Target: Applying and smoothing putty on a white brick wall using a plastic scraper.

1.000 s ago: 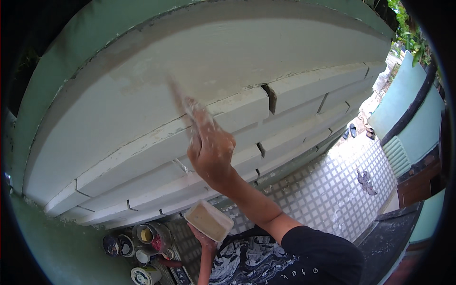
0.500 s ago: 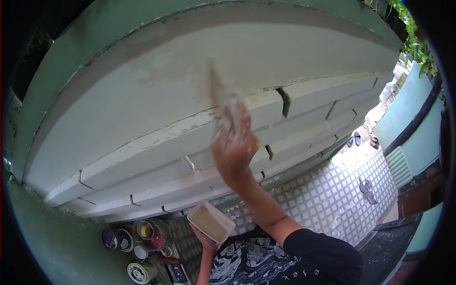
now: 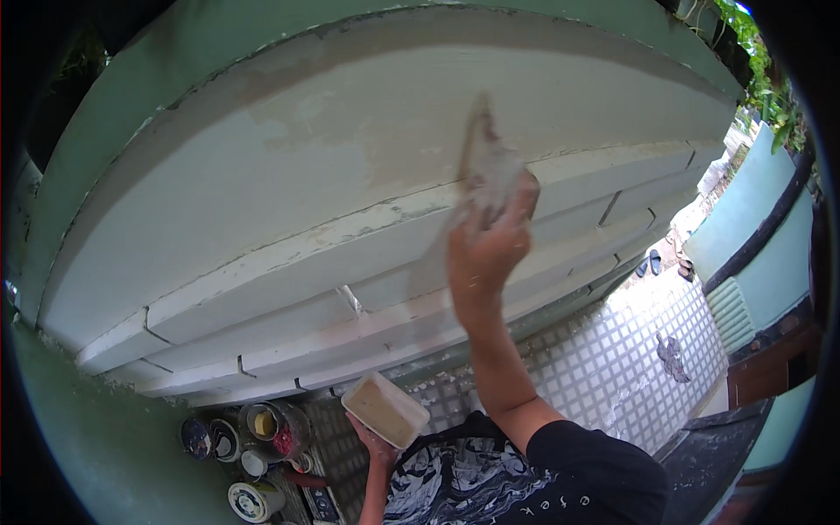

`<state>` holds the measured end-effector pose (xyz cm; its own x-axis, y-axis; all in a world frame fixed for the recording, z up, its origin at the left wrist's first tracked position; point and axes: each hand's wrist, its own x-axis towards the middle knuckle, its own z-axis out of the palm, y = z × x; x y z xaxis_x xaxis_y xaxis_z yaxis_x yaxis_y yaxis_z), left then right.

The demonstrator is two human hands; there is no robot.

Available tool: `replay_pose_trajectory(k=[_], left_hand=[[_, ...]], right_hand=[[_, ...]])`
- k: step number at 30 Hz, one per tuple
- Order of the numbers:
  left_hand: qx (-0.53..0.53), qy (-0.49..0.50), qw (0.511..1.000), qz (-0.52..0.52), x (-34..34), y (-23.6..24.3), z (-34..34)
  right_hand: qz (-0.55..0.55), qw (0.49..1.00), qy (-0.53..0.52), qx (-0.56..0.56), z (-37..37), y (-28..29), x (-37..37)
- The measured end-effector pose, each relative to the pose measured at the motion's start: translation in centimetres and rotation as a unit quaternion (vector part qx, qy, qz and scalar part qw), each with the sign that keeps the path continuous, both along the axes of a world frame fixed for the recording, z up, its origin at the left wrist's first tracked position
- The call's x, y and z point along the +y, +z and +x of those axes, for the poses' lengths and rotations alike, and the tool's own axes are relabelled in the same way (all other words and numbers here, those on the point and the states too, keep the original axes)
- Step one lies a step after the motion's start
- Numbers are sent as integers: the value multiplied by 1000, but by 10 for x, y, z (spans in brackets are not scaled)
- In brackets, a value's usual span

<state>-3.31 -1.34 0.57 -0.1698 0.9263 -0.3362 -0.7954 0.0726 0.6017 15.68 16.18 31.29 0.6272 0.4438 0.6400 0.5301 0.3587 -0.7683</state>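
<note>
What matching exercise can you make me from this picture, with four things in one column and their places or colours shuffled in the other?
Column one:
1. Rectangular tub
2. Right hand
3. Crumpled cloth
4. Shirt sleeve

Column two:
A. Plain black near the shoulder
B. In front of the pale wall
C. Lying on the tiled floor
D. Held in the left hand

Right pairs: 1-D, 2-B, 3-C, 4-A.
</note>
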Motion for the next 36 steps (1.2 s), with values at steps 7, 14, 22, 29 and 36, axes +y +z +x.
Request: replay_pose_trajectory(k=[7, 14, 22, 29, 36], left_hand=[[13, -4, 1000, 14, 2, -13, -4], [-4, 3, 1000, 15, 1, -3, 2], [0, -15, 1000, 25, 6, 0, -1], [51, -18, 998, 12, 8, -17, 6], [11, -63, 997, 33, 23, -9, 34]], right_hand=[[253, 951, 18, -178, -13, -22, -4], [107, 978, -88, -157, 5, -9, 22], [267, 950, 42, -159, 16, -17, 9], [59, 981, -164, -88, 79, 6, 49], [258, 887, 216, -317, -6, -26, -19]])
